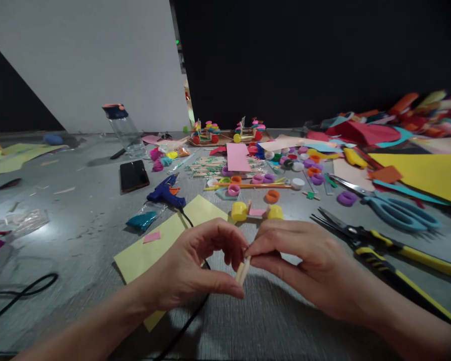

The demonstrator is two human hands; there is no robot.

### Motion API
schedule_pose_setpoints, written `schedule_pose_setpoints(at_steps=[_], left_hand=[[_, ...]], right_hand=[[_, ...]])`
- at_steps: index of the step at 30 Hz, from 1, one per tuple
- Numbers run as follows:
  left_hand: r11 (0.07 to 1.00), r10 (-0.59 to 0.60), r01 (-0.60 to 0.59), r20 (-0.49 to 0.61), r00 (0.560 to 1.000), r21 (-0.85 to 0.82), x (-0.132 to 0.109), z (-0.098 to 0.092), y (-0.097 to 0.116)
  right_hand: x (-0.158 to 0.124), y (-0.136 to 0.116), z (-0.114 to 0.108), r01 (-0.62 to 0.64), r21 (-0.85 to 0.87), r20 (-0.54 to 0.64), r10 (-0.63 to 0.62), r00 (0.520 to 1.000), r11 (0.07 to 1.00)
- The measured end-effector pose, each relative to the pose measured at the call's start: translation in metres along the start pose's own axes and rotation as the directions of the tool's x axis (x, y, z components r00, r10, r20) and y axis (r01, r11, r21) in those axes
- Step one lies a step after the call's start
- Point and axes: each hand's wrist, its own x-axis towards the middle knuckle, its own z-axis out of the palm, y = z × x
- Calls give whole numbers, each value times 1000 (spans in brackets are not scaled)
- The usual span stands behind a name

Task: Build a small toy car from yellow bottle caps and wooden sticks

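Observation:
Between my two hands is a small bundle of short wooden sticks (pixel 242 271), pale and held upright at a slant above the table. My left hand (pixel 206 260) is curved around it, thumb and fingers pinching its left side. From the right, my right hand (pixel 300 260) pinches the upper end between thumb and fingertips. Just beyond my fingers stands a small piece with yellow bottle caps (pixel 239 211) as wheels and a pink strip (pixel 257 212) between them. Under my left hand lies a sheet of pale yellow paper (pixel 135 255) with a scrap of pink paper (pixel 152 237).
A blue glue gun (pixel 167 191) rests left of centre, its black cord running under my left hand. Blue scissors (pixel 394 205) and yellow-black pliers (pixel 383 255) lie right. Behind are coloured caps (pixel 272 195), a phone (pixel 134 175), a bottle (pixel 125 131) and two small stick cars (pixel 248 131).

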Motion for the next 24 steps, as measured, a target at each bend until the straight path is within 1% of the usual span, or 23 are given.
schedule_pose_setpoints(at_steps=[3, 5, 7, 10, 12, 14, 17, 19, 21, 24], left_hand=[[986, 113, -109, -29, 993, 123, -1, 0, -2], [967, 166, -155, -37, 985, 204, -2, -1, -2], [938, 219, -202, -32, 975, 282, -2, -1, -2], [896, 283, -262, -8, 959, 358, -2, -2, -3], [879, 301, -274, -9, 954, 389, -3, -2, -4], [863, 324, -283, -29, 946, 419, -3, -3, -5], [819, 372, -290, -73, 925, 495, -6, -5, -5], [767, 424, -297, -102, 900, 569, -8, -7, -3], [708, 478, -299, -122, 870, 640, -11, -10, 0], [646, 537, -292, -148, 830, 705, -17, -13, 5]], right_hand=[[1, -2, 4, -159, 139, -22, 164, 986, 977], [1, -2, 8, -253, 255, -13, 264, 964, 933], [2, 0, 12, -325, 377, 5, 349, 937, 867], [2, 3, 17, -397, 520, 53, 436, 898, 756], [2, 4, 17, -413, 550, 73, 451, 890, 726], [2, 4, 15, -407, 513, 56, 443, 895, 756], [3, 5, 8, -382, 346, -26, 415, 909, 857], [3, 6, 4, -375, 239, -55, 398, 916, 896], [5, 6, 1, -385, 168, -31, 395, 918, 908], [9, 5, -1, -414, 52, 82, 410, 909, 909]])
